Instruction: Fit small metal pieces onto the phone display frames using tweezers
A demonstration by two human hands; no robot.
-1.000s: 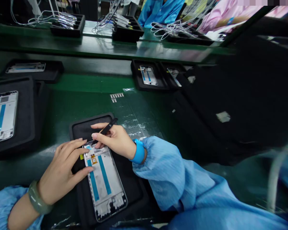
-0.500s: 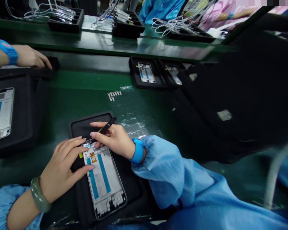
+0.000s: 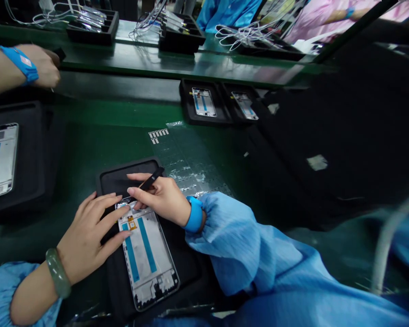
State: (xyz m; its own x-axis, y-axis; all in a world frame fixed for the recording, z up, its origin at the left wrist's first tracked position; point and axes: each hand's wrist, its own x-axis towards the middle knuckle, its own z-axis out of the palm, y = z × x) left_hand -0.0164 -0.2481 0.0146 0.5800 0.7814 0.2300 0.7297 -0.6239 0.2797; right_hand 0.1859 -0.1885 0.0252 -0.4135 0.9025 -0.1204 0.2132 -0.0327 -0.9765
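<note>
A silver phone frame (image 3: pixel 153 263) with two blue strips lies on a black tray (image 3: pixel 191 268) in front of me. My right hand (image 3: pixel 165 195) pinches black tweezers (image 3: pixel 152 178), whose tips point down at the top end of the frame; the tips are partly hidden by the fingers. With fingers spread, my left hand (image 3: pixel 92 229) rests on the frame's upper left edge, index fingertip near the tweezers. A small orange flex piece (image 3: pixel 132 223) sits just below that spot. Behind the right hand lies a clear plastic sheet (image 3: pixel 191 159) bearing several small white labels (image 3: pixel 158 133).
Another phone frame (image 3: pixel 2 159) rests on a black tray (image 3: pixel 30 168) at left. Another person's hand (image 3: pixel 42 66) with a blue wristband holds something dark above it. Two trayed frames (image 3: pixel 203 102) sit at the back. Black cloth (image 3: pixel 361 136) covers the right; cables (image 3: pixel 245 36) lie beyond.
The other person's hand has moved up and now holds a dark object. My left index finger has shifted slightly over the frame's top corner. My right hand keeps nearly the same place.
</note>
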